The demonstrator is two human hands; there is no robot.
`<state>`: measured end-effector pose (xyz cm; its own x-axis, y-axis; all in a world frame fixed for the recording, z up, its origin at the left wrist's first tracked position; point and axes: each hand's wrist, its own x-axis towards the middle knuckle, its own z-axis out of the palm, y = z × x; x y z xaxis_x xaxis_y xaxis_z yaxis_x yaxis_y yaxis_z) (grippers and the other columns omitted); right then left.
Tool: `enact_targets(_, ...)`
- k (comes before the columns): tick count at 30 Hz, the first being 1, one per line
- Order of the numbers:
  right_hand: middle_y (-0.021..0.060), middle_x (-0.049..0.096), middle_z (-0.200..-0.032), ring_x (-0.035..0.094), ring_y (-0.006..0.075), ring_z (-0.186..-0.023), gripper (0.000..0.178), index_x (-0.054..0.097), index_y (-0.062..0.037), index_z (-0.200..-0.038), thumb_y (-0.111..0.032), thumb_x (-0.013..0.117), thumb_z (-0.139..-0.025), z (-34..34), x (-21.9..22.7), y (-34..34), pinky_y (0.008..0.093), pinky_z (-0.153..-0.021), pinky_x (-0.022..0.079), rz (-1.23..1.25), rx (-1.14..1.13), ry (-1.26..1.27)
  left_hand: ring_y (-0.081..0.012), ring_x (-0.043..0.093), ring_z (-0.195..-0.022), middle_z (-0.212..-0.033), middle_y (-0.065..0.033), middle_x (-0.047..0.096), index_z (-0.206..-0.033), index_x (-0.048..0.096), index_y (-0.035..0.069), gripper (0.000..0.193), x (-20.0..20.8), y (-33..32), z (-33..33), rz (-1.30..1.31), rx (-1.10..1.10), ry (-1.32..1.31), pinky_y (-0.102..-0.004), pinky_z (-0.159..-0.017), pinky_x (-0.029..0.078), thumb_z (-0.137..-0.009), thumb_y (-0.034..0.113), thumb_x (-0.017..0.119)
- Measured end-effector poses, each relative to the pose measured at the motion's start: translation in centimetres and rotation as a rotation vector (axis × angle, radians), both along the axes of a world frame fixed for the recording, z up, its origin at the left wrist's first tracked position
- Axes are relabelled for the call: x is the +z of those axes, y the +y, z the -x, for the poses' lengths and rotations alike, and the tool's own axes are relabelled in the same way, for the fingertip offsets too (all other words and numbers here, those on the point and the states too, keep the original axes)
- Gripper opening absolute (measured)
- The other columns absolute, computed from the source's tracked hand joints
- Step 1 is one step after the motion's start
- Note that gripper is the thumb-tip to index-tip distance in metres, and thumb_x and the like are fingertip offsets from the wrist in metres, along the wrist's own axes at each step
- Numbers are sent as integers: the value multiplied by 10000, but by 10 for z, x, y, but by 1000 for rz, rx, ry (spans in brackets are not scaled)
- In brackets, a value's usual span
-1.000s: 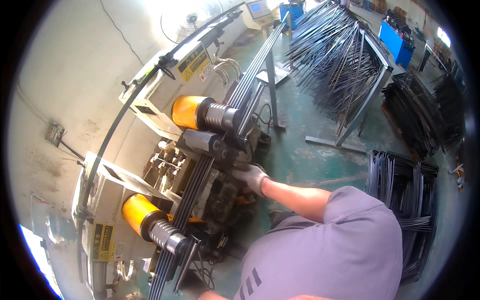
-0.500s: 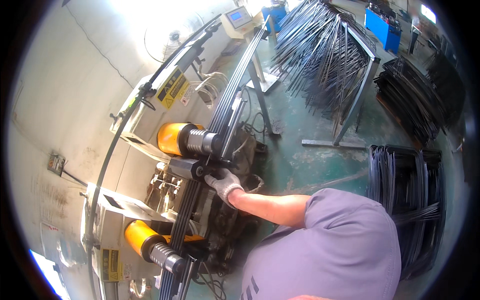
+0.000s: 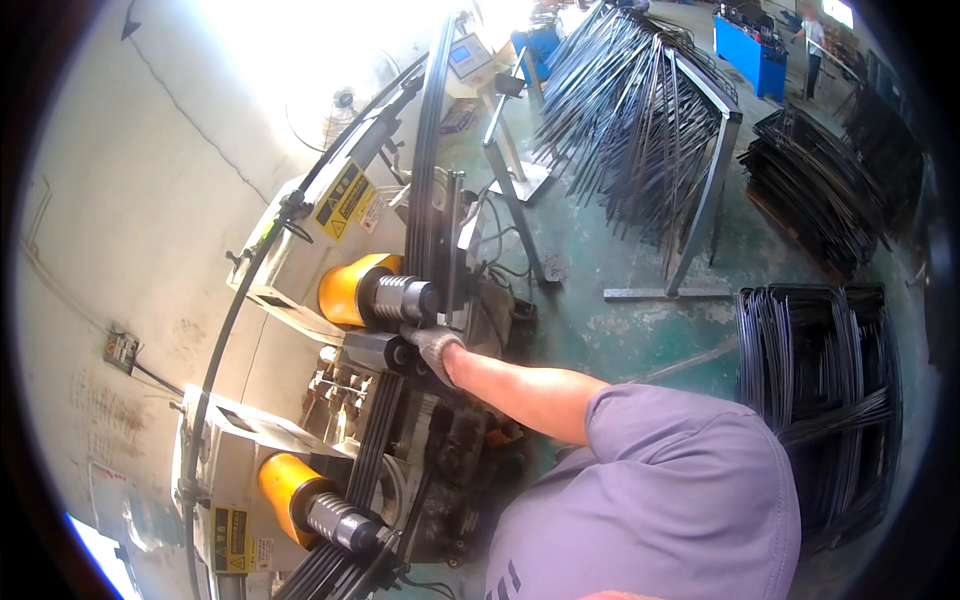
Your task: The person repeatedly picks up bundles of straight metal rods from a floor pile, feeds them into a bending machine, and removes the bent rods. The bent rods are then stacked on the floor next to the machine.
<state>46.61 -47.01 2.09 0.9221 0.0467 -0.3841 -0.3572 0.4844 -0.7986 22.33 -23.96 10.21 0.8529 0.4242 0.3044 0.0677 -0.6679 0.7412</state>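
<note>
My right hand (image 3: 434, 349), in a pale work glove, is closed at the middle of a bundle of long dark metal bars (image 3: 427, 160). Its fingertips are partly hidden beside a dark clamp block (image 3: 372, 349). Just above the hand sits a ribbed steel roller (image 3: 404, 298) with an orange cylinder (image 3: 350, 290) behind it. A second orange cylinder (image 3: 290, 487) and ribbed roller (image 3: 340, 518) lie lower along the bars. The bars run past both rollers, angled at each one. My left hand is out of view.
A pale machine housing with a yellow warning label (image 3: 345, 200) stands along the wall. Beyond it are a control box with a screen (image 3: 468, 55) and a metal stand (image 3: 505, 165). Loose rods (image 3: 640, 130) lean on a rack; stacked black frames (image 3: 815, 400) stand right. Another person (image 3: 811, 50) is far off.
The bars' far ends have swung up and left off the stand, and their near ends angle leftward. My right hand has shifted slightly upward, staying near the clamp block.
</note>
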Motion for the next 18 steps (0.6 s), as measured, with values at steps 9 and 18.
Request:
enact_targets(9, 95, 695, -1014, 668, 207, -811, 436, 613, -57, -1222, -267, 692, -848, -28, -4, -7, 343, -683, 536, 98, 47, -52, -191, 589, -871, -900, -64, 592, -979, 646, 48, 272, 130, 109, 29, 199, 204, -506, -324, -779, 498, -935, 305, 565)
enact_targets(18, 114, 696, -1063, 642, 198, -962, 446, 653, -10, -1167, -372, 612, -910, 21, 27, -7, 321, -828, 488, 340, 69, -103, -197, 619, -900, -1012, -152, 653, -1214, 607, -49, 417, 245, 76, 29, -61, 309, -209, -347, -791, 497, -943, 267, 573)
